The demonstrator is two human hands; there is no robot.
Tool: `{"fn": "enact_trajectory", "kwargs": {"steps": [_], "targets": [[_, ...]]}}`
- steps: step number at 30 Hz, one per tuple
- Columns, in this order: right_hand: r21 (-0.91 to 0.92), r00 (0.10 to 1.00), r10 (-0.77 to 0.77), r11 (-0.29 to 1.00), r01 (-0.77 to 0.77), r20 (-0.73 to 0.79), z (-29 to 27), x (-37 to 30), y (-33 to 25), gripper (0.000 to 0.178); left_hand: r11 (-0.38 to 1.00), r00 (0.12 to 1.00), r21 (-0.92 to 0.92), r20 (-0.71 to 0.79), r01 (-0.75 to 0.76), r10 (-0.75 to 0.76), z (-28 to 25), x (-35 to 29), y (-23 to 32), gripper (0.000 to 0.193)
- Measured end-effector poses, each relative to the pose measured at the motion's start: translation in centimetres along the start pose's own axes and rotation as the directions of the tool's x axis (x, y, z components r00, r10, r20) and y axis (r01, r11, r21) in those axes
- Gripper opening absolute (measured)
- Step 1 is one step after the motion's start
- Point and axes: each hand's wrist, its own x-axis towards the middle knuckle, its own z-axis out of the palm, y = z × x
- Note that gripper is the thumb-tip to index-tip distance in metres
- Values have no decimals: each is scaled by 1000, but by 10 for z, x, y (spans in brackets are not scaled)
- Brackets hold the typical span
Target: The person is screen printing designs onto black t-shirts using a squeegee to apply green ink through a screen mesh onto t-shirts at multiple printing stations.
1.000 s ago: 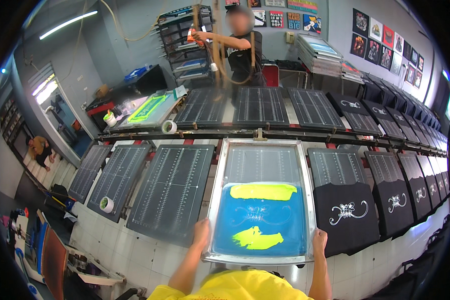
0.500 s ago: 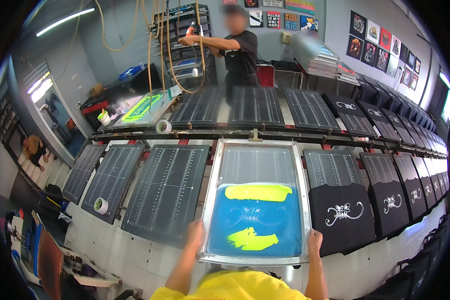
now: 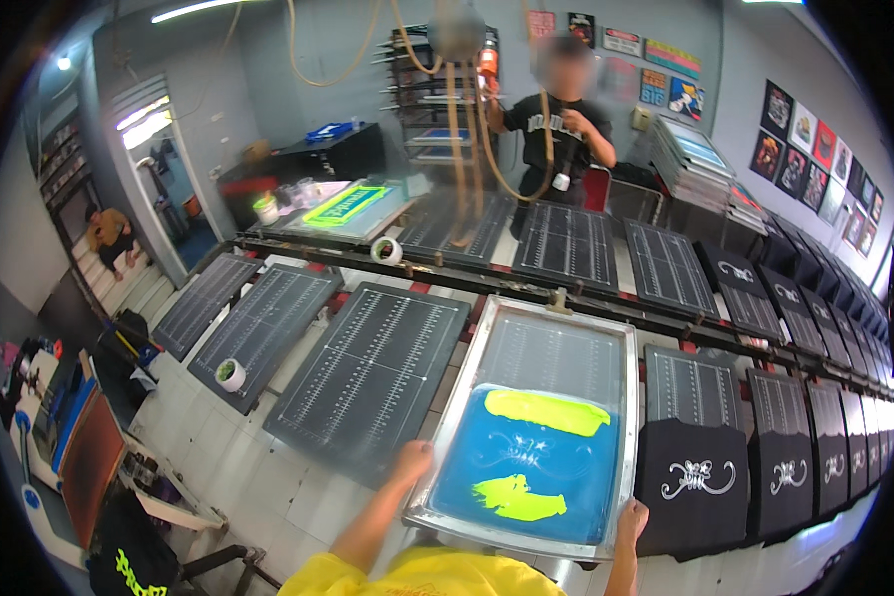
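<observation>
A silkscreen frame (image 3: 627, 437) with a metal border lies in front of me over a dark printing board. Its mesh is blue in the lower part, with a pale line design in the middle. Bright yellow-green ink (image 3: 546, 411) forms a band above the design, and a ragged patch of ink (image 3: 519, 498) lies below it. My left hand (image 3: 412, 463) is closed at the frame's left side, near its lower corner. At the lower right corner my right hand (image 3: 632, 519) is closed on the border. The fingertips of both hands are partly hidden.
Dark boards with white ruled marks (image 3: 372, 368) stand to the left, one bearing a tape roll (image 3: 230, 374). Black printed shirts (image 3: 693, 480) cover boards to the right. Across the rail, a person (image 3: 554, 124) holds an orange tool (image 3: 488, 62). Hoses (image 3: 454, 149) hang overhead.
My view has turned, so the scene sits tilted and shifted right. Both hands stay at the frame. The person opposite has moved the orange tool up and brought the other hand before the chest.
</observation>
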Motion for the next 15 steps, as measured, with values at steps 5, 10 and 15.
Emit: {"fn": "enact_trajectory", "kwargs": {"steps": [5,10,15], "targets": [[33,991,-56,998,60,-122,2,-8,-8,30,888,985,445,168,-112,40,-34,34,36,46],[-35,988,-133,991,131,-73,14,-4,-24,30,911,953,366,-155,-190,261,-99,147,118,66],[46,999,-26,999,24,40,2,0,-21,36,970,977,-122,19,-209,213,-132,244,218,75]]}}
